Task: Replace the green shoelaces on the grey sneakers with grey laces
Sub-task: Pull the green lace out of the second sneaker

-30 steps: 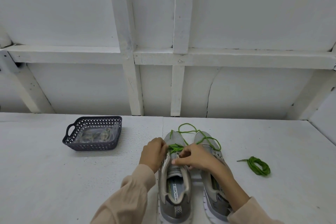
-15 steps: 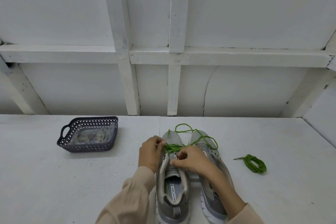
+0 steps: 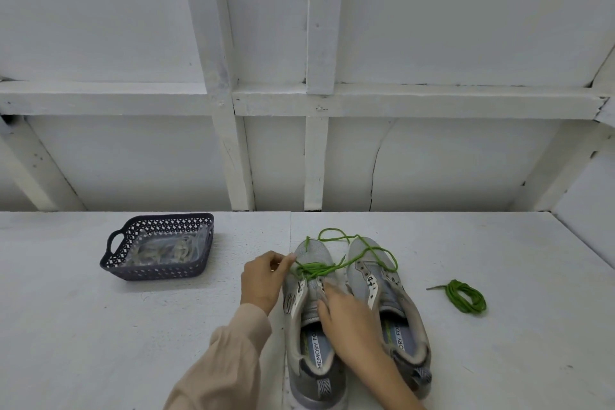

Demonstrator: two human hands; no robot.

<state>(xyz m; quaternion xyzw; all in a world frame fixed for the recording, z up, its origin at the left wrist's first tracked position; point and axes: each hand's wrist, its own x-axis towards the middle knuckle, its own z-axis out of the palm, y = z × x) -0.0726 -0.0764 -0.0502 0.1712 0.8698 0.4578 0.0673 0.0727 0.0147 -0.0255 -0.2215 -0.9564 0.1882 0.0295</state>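
Green lace (image 3: 319,268) is pinched between thumb and fingertips of the left hand (image 3: 264,280) at the toe end of the left sneaker (image 3: 316,253), a grip suited to drawing it free. Right hand (image 3: 349,319) lies with straight fingers on the tongue (image 3: 312,296), gripping nothing, steadying the shoe against the pull. Right sneaker (image 3: 386,298) carries no lace; a coiled green lace (image 3: 466,298) lies apart on the tabletop (image 3: 515,343). Basket (image 3: 156,271) holds a clear bag (image 3: 143,253), apparently of grey laces (image 3: 173,248).
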